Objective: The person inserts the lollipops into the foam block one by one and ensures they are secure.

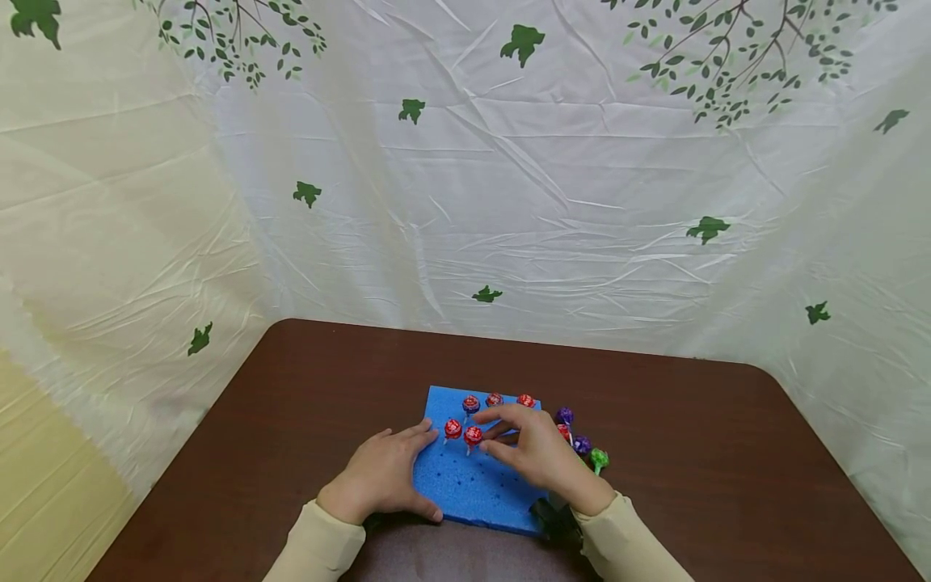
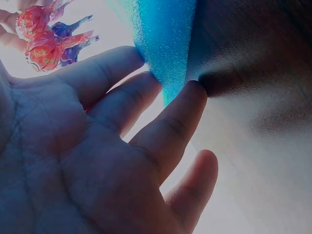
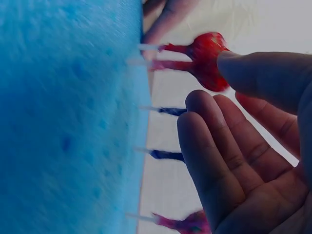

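A blue foam board [image 1: 465, 497] with small holes lies on the table, and several wrapped lollipops stand upright in it by their sticks. My left hand [image 1: 393, 473] rests along the board's left edge, fingers spread and thumb near the front corner. In the left wrist view, its fingertips touch the foam's side. My right hand [image 1: 534, 449] hovers over the board beside a red lollipop [image 1: 473, 436]. The right wrist view shows the right thumb [image 3: 258, 73] against or just in front of a red lollipop head [image 3: 208, 61]; the other fingers are extended. Another red lollipop [image 1: 452, 428] stands to the left.
To the board's right lie more lollipops: purple ones [image 1: 581, 444], a red one partly hidden by the right hand, and a green one [image 1: 600, 459]. A dark object [image 1: 556, 521] sits by the right wrist. The brown table [image 1: 349, 364] meets a white leaf-print curtain [image 1: 364, 259].
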